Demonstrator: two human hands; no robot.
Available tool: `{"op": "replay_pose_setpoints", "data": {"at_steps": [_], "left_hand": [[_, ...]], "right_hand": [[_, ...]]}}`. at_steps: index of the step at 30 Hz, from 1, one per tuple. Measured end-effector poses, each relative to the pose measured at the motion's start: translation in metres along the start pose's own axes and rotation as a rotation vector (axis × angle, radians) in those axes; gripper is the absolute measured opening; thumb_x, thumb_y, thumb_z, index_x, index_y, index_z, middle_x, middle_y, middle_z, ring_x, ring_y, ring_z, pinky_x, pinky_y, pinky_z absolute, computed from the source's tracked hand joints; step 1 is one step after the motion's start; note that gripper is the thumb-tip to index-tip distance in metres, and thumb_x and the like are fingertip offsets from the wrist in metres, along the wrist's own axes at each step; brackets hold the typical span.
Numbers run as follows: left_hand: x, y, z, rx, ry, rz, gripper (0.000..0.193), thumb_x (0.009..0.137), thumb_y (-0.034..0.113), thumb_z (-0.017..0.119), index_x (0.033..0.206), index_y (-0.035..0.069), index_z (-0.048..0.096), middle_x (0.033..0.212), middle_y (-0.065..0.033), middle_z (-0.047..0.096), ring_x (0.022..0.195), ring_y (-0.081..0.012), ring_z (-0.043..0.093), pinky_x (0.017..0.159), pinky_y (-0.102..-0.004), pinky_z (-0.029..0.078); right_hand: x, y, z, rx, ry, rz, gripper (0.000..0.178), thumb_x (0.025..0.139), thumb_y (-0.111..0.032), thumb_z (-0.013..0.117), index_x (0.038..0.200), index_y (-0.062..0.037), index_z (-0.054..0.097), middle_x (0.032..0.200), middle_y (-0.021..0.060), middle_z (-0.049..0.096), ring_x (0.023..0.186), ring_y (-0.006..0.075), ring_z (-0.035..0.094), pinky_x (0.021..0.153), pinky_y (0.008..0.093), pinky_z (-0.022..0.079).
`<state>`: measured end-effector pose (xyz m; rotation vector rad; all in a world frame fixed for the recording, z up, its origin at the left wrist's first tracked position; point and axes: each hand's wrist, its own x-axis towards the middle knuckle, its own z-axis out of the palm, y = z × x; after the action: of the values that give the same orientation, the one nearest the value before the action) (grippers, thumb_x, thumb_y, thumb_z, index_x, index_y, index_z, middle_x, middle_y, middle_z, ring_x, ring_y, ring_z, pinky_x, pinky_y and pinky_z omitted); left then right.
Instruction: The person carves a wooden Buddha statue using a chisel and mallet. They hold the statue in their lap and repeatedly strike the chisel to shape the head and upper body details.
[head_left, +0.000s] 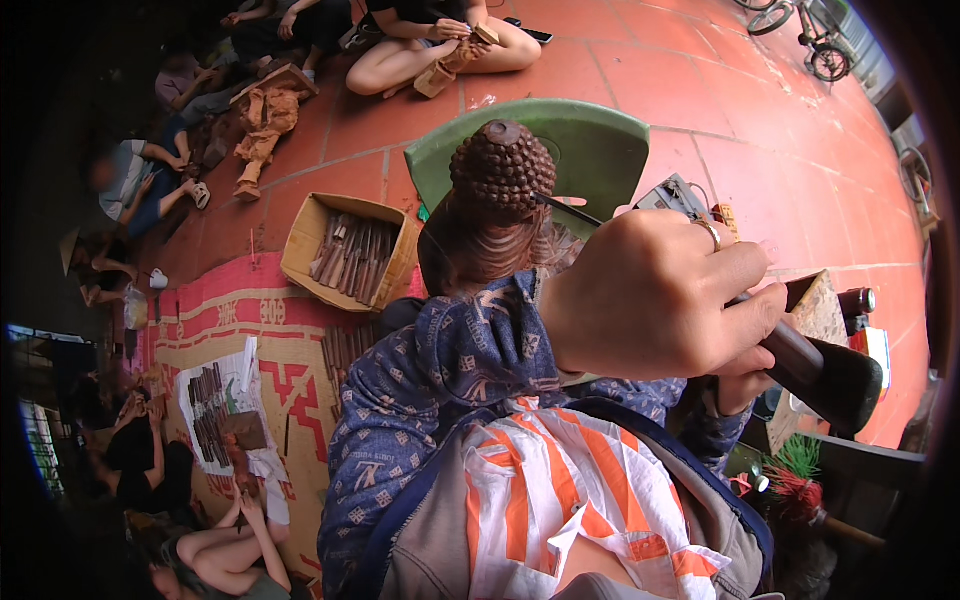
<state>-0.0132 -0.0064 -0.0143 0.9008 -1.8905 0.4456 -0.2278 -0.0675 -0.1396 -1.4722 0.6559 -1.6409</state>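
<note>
A dark brown carved wooden figure [500, 170] with a knobbly, curl-covered head stands in front of me, its lower part hidden by my sleeve. The thin metal shaft of a chisel [575, 209] reaches the side of this head. My left hand [660, 295], with a ring on one finger, is closed round the chisel and hides its middle. Past the fingers shows a dark handle that widens into a broad black end. Below, my right hand [745, 378] is closed against the same handle, mostly hidden behind the left.
Behind the figure is a green plastic chair [600, 150]. A cardboard box [400, 275] of chisels stands left, near more tools on a cloth [250, 375] on a patterned mat [300, 435]. Several people sit around with carvings. A wooden box [825, 310] and a red-green brush [795, 475] are right.
</note>
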Motion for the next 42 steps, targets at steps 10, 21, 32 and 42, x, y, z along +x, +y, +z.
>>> {"op": "replay_pose_setpoints", "data": {"at_steps": [10, 21, 32, 42], "left_hand": [[0.002, -0.004, 0.001, 0.095, -0.164, -0.098, 0.037, 0.066, 0.034, 0.076, 0.092, 0.01, 0.068, 0.07, -0.001, 0.052, 0.056, -0.0157, 0.057, 0.048, -0.0279, 0.045], [-0.002, -0.012, 0.015, 0.265, -0.221, -0.205, 0.027, 0.067, 0.03, 0.077, 0.077, 0.011, 0.06, 0.071, -0.0026, 0.055, 0.063, -0.0187, 0.062, 0.053, -0.0306, 0.05], [-0.002, -0.013, 0.017, 0.283, -0.221, -0.236, 0.027, 0.068, 0.029, 0.076, 0.076, 0.011, 0.059, 0.072, -0.0024, 0.055, 0.062, -0.0195, 0.061, 0.052, -0.0312, 0.05], [0.006, -0.004, 0.006, 0.16, -0.077, -0.152, 0.029, 0.064, 0.031, 0.076, 0.08, 0.01, 0.063, 0.07, -0.0028, 0.054, 0.058, -0.0186, 0.06, 0.05, -0.0307, 0.048]], "right_hand": [[-0.012, 0.023, -0.013, -0.196, 0.006, 0.077, 0.03, 0.089, -0.007, 0.064, 0.114, 0.0032, 0.052, 0.084, 0.007, 0.058, 0.072, 0.0127, 0.055, 0.065, 0.0249, 0.043], [-0.014, 0.02, 0.031, 0.08, -0.112, 0.433, 0.016, 0.086, -0.001, 0.065, 0.086, -0.0046, 0.05, 0.068, 0.0013, 0.05, 0.056, 0.0094, 0.049, 0.052, 0.0226, 0.04], [-0.018, 0.028, 0.026, 0.003, -0.198, 0.493, 0.02, 0.084, -0.01, 0.063, 0.1, -0.0051, 0.052, 0.069, 0.0002, 0.05, 0.056, 0.0103, 0.047, 0.052, 0.024, 0.038], [-0.013, 0.014, 0.017, -0.068, -0.168, 0.304, 0.047, 0.087, -0.013, 0.064, 0.129, -0.0027, 0.046, 0.106, 0.0072, 0.057, 0.088, 0.0155, 0.057, 0.076, 0.0287, 0.046]]}}
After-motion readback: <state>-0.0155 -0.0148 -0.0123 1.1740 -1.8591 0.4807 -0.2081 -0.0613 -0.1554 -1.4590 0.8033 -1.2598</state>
